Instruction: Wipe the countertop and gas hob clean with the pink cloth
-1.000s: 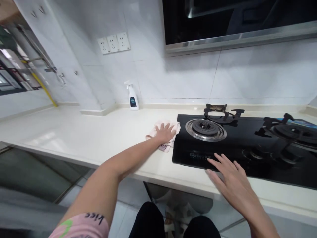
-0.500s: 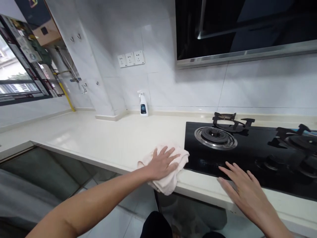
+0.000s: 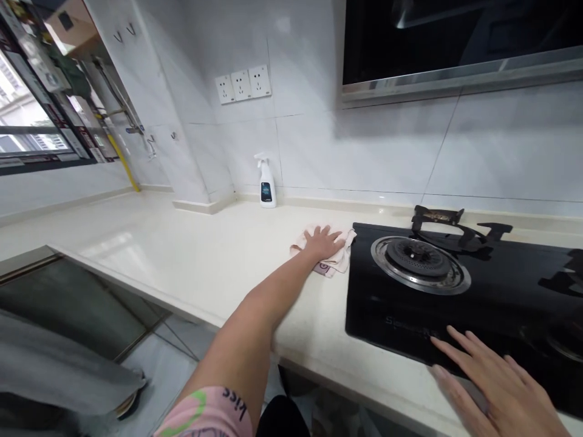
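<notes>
My left hand (image 3: 322, 241) lies flat, fingers spread, on a pale pink cloth (image 3: 337, 260) that rests on the cream countertop (image 3: 195, 255), right against the far left edge of the black glass gas hob (image 3: 496, 303). My arm is stretched out toward the back. My right hand (image 3: 494, 382) rests open, fingers spread, on the hob's front edge near its printed logo. It holds nothing. The left burner (image 3: 419, 262) sits bare, with its black pan support (image 3: 455, 223) set behind it.
A white spray bottle (image 3: 266, 182) stands by the tiled wall at the back. Three wall sockets (image 3: 243, 85) sit above it. A range hood (image 3: 460, 42) hangs over the hob. The counter runs left toward a window (image 3: 27, 130). A sink rim (image 3: 27, 264) shows at left.
My left hand has pushed the cloth from the counter's front edge back toward the wall, beside the hob. My right hand stays on the hob's front edge. The view shifted left.
</notes>
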